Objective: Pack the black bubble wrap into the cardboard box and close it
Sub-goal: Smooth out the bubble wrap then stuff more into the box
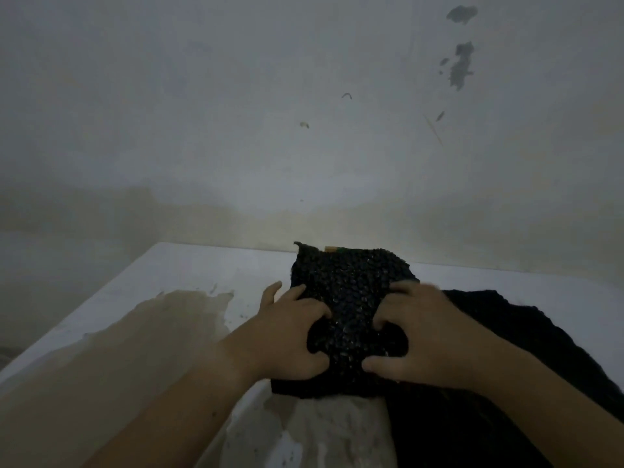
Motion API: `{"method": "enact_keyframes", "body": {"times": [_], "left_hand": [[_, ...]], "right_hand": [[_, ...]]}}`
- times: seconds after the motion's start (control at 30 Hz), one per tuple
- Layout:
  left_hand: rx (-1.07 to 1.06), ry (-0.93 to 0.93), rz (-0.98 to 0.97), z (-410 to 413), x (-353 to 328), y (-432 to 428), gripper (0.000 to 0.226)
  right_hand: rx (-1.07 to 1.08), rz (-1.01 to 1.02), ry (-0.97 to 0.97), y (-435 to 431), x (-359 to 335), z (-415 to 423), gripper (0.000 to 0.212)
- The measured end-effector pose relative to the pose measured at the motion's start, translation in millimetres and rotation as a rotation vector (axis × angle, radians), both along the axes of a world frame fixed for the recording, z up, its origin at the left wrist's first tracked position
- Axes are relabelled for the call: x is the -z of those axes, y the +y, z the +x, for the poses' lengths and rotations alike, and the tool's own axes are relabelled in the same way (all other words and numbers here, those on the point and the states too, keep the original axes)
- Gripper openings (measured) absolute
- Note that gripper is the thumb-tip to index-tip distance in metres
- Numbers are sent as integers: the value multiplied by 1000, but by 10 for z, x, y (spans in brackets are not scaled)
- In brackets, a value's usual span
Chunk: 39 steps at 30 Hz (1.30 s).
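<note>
Black bubble wrap (351,298) bunched on white counter (189,271), just below frame centre. Left hand (290,339) at 9 o'clock, right hand (418,336) at 3 o'clock, both grips clenched on wrap. Dark cloth (506,332) at 4 o'clock (no legible writing anywhere).

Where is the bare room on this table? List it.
Free: the white table left of the left hand, across the brown worn patch; and the far right strip behind the dark cloth. Crowded: the centre, both hands pressing the black bubble wrap.
</note>
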<state>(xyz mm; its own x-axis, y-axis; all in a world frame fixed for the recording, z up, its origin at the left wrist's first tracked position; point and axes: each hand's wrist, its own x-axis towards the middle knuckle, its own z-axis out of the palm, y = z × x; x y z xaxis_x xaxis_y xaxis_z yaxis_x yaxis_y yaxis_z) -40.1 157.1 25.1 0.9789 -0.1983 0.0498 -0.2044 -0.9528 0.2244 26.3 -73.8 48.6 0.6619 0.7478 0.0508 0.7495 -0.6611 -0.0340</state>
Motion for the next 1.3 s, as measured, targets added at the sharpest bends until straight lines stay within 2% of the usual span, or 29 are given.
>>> {"method": "enact_keyframes", "body": {"times": [0.07, 0.1, 0.2, 0.33, 0.43, 0.53, 0.63, 0.7, 0.83, 0.93, 1.07, 1.17, 1.23, 1.3], "left_hand": [[-2, -20, 43, 55, -21, -49, 55], [0, -25, 73, 98, -39, -72, 55], [-4, -7, 129, 235, -79, -108, 58], [-28, 51, 113, 349, -65, -120, 60], [-1, 78, 110, 345, -68, -108, 59], [23, -3, 68, 331, -97, -43, 69], [2, -129, 56, 366, -57, -3, 80], [-10, -133, 69, 381, 18, 8, 82], [5, -218, 76, 388, 88, 32, 69], [-25, -88, 94, 419, 86, -12, 62], [-46, 78, 166, 551, 50, -114, 37], [-53, 144, 158, 609, 25, -158, 30], [-42, 146, 147, 602, 52, -140, 31], [-32, 134, 86, 561, 83, -89, 34]], "right_hand": [[-5, -13, -162, -8, -10, 21, 76], [-2, -49, -182, 4, 2, 27, 81], [22, -158, -119, 82, 99, 36, 91], [31, -246, -49, 218, 227, 45, 91], [17, -223, 4, 190, 179, 93, 91], [7, 16, 27, 108, 86, 236, 81], [11, 87, -95, 80, 111, 404, 47], [35, 36, -90, 111, 184, 457, 46], [65, -67, 6, 195, 238, 468, 58], [73, -176, 66, 240, 219, 493, 65], [65, -343, 19, 344, 209, 514, 68], [57, -256, 3, 375, 212, 503, 67], [64, -120, 46, 334, 252, 491, 73], [67, -91, 52, 307, 275, 481, 79]]}}
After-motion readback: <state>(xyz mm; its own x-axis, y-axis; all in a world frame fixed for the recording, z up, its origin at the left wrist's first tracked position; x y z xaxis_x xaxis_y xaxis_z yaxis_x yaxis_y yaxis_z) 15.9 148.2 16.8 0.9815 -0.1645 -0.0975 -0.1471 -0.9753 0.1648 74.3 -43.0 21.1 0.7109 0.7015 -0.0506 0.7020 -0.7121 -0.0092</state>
